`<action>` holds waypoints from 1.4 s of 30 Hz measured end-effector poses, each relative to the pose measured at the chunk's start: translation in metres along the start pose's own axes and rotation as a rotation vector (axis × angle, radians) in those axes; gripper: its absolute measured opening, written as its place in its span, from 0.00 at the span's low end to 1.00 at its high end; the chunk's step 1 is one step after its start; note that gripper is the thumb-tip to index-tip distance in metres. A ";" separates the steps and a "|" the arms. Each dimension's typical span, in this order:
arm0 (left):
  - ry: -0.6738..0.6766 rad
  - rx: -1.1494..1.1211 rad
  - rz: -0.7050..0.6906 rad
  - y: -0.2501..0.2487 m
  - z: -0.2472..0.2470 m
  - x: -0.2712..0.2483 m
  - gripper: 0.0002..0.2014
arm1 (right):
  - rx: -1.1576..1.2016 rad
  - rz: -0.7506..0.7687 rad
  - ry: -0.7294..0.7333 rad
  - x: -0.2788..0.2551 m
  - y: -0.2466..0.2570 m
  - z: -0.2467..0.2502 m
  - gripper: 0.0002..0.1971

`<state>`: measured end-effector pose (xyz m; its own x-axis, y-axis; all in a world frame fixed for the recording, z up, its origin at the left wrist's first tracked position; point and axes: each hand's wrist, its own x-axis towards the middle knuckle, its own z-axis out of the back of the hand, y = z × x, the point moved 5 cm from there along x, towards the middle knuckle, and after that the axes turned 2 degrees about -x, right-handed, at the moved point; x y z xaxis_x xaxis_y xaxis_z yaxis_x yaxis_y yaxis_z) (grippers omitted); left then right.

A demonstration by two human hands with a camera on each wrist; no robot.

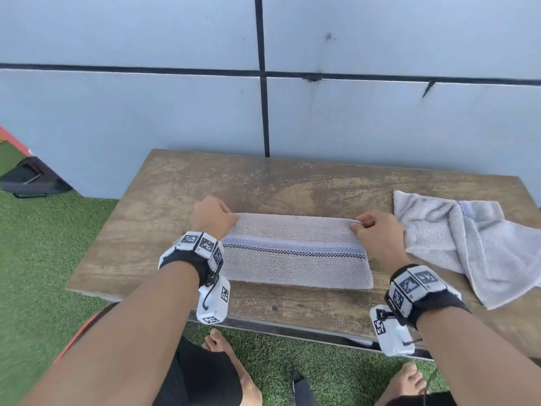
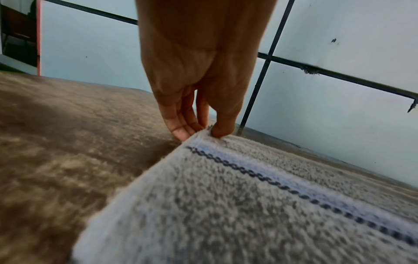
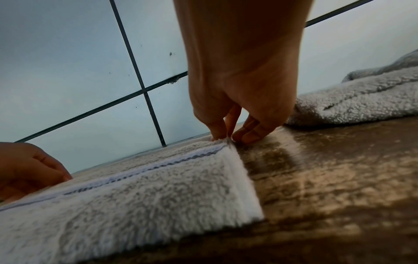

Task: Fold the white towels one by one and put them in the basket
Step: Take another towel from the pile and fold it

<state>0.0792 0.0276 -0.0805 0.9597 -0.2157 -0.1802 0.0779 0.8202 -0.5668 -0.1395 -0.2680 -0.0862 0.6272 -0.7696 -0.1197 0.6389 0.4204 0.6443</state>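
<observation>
A white towel [image 1: 295, 253] with a blue and black checked stripe lies folded flat in the middle of the wooden table [image 1: 175, 206]. My left hand [image 1: 212, 216] pinches its far left corner [image 2: 201, 135] between thumb and fingers. My right hand [image 1: 373, 227] pinches the far right corner [image 3: 222, 141] the same way. The towel [image 2: 248, 205] fills the lower part of the left wrist view, and the same towel [image 3: 135, 196] shows low in the right wrist view. A second white towel [image 1: 468, 241] lies crumpled at the table's right end, beside my right hand. No basket is in view.
A grey panelled wall [image 1: 263, 83] stands right behind the table. Green artificial grass [image 1: 44, 259] covers the ground to the left and under the table. A dark bag [image 1: 29, 180] sits on the ground at the far left. My bare feet [image 1: 216, 341] are by the table's near edge.
</observation>
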 end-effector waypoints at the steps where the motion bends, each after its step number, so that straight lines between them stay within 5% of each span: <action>1: 0.001 0.004 0.018 0.000 -0.001 0.002 0.05 | 0.000 -0.001 0.001 -0.001 0.001 -0.001 0.06; 6: 0.010 0.016 0.049 0.003 0.000 0.008 0.03 | -0.069 0.000 0.025 -0.003 0.008 0.001 0.04; 11: 0.019 0.115 0.102 0.007 -0.004 0.011 0.15 | -0.171 -0.004 0.099 -0.005 0.016 0.001 0.06; 17: 0.107 0.208 0.080 -0.001 0.004 -0.007 0.12 | -0.322 0.048 0.128 -0.016 0.018 0.002 0.05; 25: 0.069 0.373 -0.012 0.000 0.007 -0.041 0.13 | -0.465 0.170 0.083 -0.048 0.022 0.005 0.11; 33: 0.038 0.412 -0.116 0.003 0.007 -0.075 0.09 | -0.424 0.155 0.123 -0.082 -0.005 0.006 0.05; 37: 0.131 0.437 -0.176 0.010 0.003 -0.091 0.13 | -0.429 0.174 0.148 -0.094 -0.014 0.004 0.10; 42: 0.232 0.375 -0.265 0.005 0.021 -0.099 0.21 | -0.416 0.127 0.255 -0.087 0.002 0.028 0.06</action>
<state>-0.0100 0.0648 -0.0486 0.8120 -0.5190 -0.2672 0.4429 0.8459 -0.2972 -0.2056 -0.2134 -0.0529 0.7673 -0.5799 -0.2739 0.6413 0.6990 0.3166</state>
